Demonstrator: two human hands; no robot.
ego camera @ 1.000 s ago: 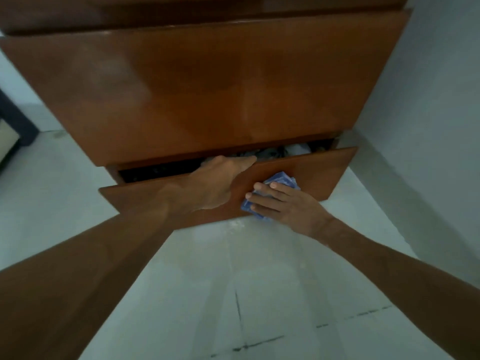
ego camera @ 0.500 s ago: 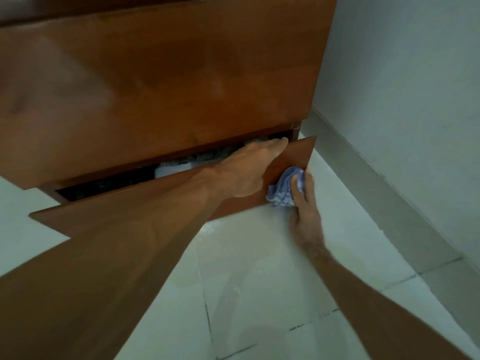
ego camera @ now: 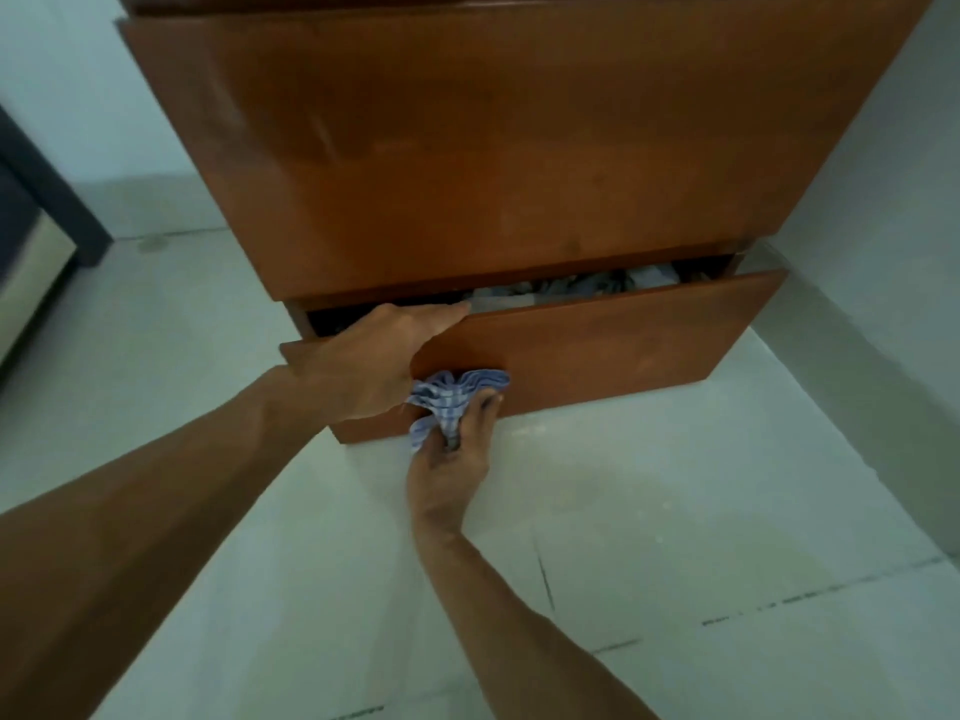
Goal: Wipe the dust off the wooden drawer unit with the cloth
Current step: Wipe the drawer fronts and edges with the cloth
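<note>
A: What does the head view show?

B: A wooden drawer unit (ego camera: 519, 148) standing on a pale tiled floor (ego camera: 675, 511), close to a light wall (ego camera: 893, 174) on its right. Its bottom drawer (ego camera: 597, 345) is pulled partly out, and a jumble of grey and white items (ego camera: 576, 289), too blurred to identify, shows in the gap above the drawer front.

A: Where is the cloth?

B: The cloth (ego camera: 447, 397), blue and white checked, is bunched and pressed against the lower left part of the drawer front, just above its bottom edge.

A: And the hands?

B: The left hand (ego camera: 374, 361) is closed over the top edge of the drawer front near its left end, fingers curled over the edge into the gap, thumb on the outer face. The right hand (ego camera: 452, 459) reaches up from below and grips the gathered cloth, fingers clenched around its folds; the cloth fans out above the fingertips against the wood. The two hands lie just beside each other, the cloth touching the left hand's lower edge.

A: Any labels or writing?

B: None is legible on the unit, the cloth or the drawer's contents. At the far left edge stands a dark piece of furniture (ego camera: 31, 210), only partly in frame.
</note>
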